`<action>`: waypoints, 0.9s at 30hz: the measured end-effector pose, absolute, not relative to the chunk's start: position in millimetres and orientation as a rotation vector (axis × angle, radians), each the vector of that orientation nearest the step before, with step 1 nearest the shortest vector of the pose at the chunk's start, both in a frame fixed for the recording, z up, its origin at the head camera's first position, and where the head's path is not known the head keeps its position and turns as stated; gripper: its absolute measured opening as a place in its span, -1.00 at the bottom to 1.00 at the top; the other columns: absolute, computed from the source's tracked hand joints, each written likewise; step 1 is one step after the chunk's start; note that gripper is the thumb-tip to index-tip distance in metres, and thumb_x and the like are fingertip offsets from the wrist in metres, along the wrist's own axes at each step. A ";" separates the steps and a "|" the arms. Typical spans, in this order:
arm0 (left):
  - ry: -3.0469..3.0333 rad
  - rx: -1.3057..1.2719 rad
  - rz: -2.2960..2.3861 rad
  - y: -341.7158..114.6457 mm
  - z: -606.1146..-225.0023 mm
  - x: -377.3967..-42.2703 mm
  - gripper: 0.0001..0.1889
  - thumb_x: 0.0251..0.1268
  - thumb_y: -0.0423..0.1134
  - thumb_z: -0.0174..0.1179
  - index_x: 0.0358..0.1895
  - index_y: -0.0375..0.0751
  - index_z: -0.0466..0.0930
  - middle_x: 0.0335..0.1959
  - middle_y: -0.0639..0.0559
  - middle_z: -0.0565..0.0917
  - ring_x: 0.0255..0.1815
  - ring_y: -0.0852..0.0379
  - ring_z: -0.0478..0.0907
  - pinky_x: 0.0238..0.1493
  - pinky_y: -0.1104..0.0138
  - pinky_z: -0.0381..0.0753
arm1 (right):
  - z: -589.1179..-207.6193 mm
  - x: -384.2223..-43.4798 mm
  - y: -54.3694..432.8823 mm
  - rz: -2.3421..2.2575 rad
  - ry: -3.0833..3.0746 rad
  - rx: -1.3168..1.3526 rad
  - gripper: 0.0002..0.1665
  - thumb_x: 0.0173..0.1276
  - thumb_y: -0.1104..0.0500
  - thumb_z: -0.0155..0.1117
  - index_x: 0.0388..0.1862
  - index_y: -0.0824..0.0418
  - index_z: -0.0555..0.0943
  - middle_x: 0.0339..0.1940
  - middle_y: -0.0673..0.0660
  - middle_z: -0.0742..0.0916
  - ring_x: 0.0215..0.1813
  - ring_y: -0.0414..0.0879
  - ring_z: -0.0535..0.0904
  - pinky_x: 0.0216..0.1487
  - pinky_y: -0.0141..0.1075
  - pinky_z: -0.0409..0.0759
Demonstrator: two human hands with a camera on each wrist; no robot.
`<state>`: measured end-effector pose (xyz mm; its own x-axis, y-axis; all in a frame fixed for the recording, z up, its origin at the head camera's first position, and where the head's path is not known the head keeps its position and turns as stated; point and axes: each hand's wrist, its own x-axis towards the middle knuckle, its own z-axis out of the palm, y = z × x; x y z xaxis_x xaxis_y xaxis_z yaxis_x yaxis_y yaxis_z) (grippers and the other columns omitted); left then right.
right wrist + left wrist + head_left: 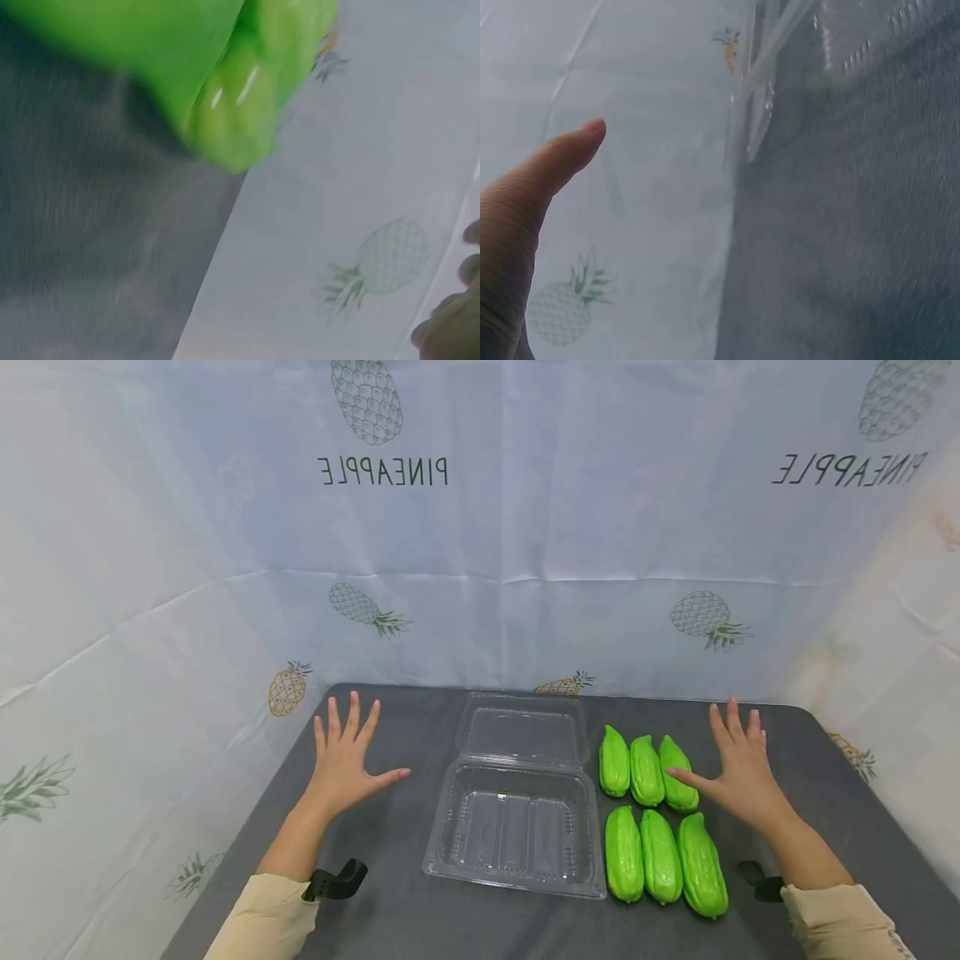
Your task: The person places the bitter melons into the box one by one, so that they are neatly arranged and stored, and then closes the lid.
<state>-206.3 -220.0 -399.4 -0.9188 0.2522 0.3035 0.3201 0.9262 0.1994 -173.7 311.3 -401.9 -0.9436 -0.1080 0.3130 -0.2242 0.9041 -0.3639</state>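
My left hand [343, 768] is held with fingers spread, to the left of a clear plastic clamshell container [517, 887]; it holds nothing. The container lies with its lid [522, 731] folded back, and nothing sits inside. To its right are several bright green, ridged vegetables like bitter melons, in two rows, a back one [614, 762] and a front one [624, 853]. My right hand [742, 777], fingers also spread, is beside the back row, and its thumb overlaps the rightmost vegetable there in the head view. In the right wrist view, green vegetables [236, 112] appear close and blurred.
A dark grey table [405, 918] bears everything. Behind it and at both sides hangs a white cloth [480, 527] printed with pineapples and mirrored lettering. A black strap mount [337, 881] is on the left wrist, another [761, 883] on the right.
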 end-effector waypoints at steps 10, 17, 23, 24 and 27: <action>-2.879 -0.365 -0.925 -198.6 -417.2 -195.7 0.16 -0.04 0.22 0.32 0.50 -0.11 -0.27 0.52 -0.19 -0.35 0.51 -0.23 -0.44 0.41 -0.21 -0.35 | -408.9 -148.9 274.7 0.999 -2.739 0.179 0.25 0.15 0.01 0.39 0.49 0.33 -0.26 0.47 0.37 -0.34 0.44 0.32 -0.58 0.17 0.51 -0.29; -2.847 -0.287 -1.283 -185.0 -436.9 -185.2 0.10 0.06 0.11 0.30 0.50 -0.04 -0.31 0.53 -0.16 -0.30 0.51 -0.25 -0.37 0.35 -0.31 -0.18 | -421.8 -133.3 250.7 1.192 -2.726 0.105 0.22 0.17 0.04 0.38 0.51 0.21 -0.26 0.49 0.32 -0.31 0.47 0.29 -0.53 0.16 0.52 -0.21; -2.783 -0.260 -1.478 -173.9 -450.8 -179.3 0.03 0.12 0.01 0.29 0.50 -0.07 -0.25 0.52 -0.22 -0.16 0.50 -0.28 -0.19 0.35 -0.27 -0.05 | -432.8 -124.8 237.2 1.284 -2.724 0.037 0.19 0.19 0.03 0.36 0.51 0.21 -0.24 0.50 0.34 -0.27 0.47 0.33 -0.48 0.18 0.50 -0.16; -2.777 -0.254 -1.505 -172.1 -452.9 -177.8 0.01 0.13 0.00 0.29 0.50 -0.07 -0.24 0.51 -0.23 -0.14 0.49 -0.29 -0.17 0.35 -0.27 -0.04 | -434.7 -123.5 235.3 1.303 -2.721 0.026 0.18 0.19 0.03 0.35 0.51 0.22 -0.23 0.50 0.35 -0.26 0.47 0.33 -0.47 0.18 0.50 -0.16; -2.757 -0.226 -1.578 -167.2 -459.5 -173.8 -0.02 0.14 -0.04 0.28 0.50 -0.10 -0.21 0.50 -0.25 -0.09 0.48 -0.31 -0.14 0.35 -0.27 -0.02 | -439.7 -119.3 229.7 1.343 -2.722 0.004 0.14 0.20 0.04 0.35 0.51 0.27 -0.18 0.50 0.39 -0.20 0.47 0.36 -0.42 0.20 0.48 -0.12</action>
<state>-173.8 -167.2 -459.5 -0.9890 0.1439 0.0329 0.1013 0.4992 0.8605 -119.3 229.7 -439.7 -0.9943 0.0445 0.0967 -0.0497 0.6094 -0.7913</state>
